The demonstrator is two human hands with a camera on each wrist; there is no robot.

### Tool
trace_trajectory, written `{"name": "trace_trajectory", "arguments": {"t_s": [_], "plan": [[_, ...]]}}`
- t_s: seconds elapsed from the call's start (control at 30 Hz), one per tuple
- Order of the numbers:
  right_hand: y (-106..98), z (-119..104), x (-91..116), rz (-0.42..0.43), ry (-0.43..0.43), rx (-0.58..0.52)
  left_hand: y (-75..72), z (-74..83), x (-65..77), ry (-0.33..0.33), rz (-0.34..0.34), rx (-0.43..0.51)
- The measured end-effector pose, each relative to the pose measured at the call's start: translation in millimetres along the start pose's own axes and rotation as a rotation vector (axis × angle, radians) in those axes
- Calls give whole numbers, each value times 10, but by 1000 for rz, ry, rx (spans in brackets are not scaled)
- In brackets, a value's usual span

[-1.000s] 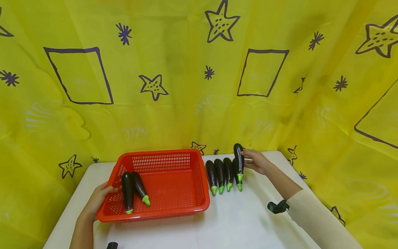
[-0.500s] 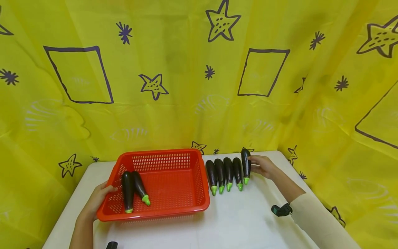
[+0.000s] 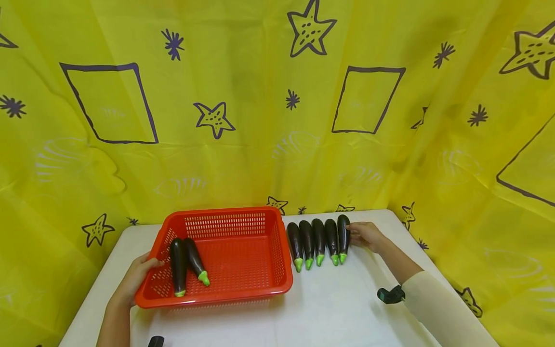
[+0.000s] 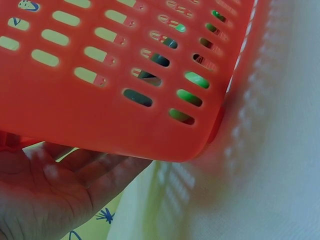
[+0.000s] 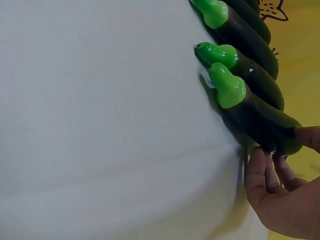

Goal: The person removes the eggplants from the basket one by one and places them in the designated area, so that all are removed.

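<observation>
Plain cream right sleeve [image 3: 446, 311]; small black device [image 3: 392, 294], dark-green patch [image 3: 381, 295], beside cuff [image 3: 410, 281].

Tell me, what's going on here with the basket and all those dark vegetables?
A person is handling eggplants with bare hands. Their left hand holds the left side of a red basket, where two eggplants lie side by side toward its left end. To the basket's right, five more form a row on a white table, green ends toward the person. Their right hand holds the rightmost eggplant of that row near its dark far end.
</observation>
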State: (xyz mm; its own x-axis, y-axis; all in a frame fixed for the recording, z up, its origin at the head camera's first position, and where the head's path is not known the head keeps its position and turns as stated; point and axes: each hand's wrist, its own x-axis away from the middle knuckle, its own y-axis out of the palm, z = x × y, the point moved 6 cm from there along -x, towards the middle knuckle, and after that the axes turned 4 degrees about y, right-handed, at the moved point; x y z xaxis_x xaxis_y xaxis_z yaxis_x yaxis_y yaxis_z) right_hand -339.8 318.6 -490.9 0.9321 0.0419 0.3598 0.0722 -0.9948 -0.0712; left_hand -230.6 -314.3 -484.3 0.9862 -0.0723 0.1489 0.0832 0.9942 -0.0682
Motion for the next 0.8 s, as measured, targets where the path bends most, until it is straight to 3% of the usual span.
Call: {"name": "trace_trajectory", "arguments": {"t_s": [0.37, 0.8], "plan": [[19, 39, -24, 68, 6, 112, 4, 22, 16, 29, -18, 11], [25, 59, -36, 104, 10, 120, 20, 31, 25, 30, -11, 7]]}}
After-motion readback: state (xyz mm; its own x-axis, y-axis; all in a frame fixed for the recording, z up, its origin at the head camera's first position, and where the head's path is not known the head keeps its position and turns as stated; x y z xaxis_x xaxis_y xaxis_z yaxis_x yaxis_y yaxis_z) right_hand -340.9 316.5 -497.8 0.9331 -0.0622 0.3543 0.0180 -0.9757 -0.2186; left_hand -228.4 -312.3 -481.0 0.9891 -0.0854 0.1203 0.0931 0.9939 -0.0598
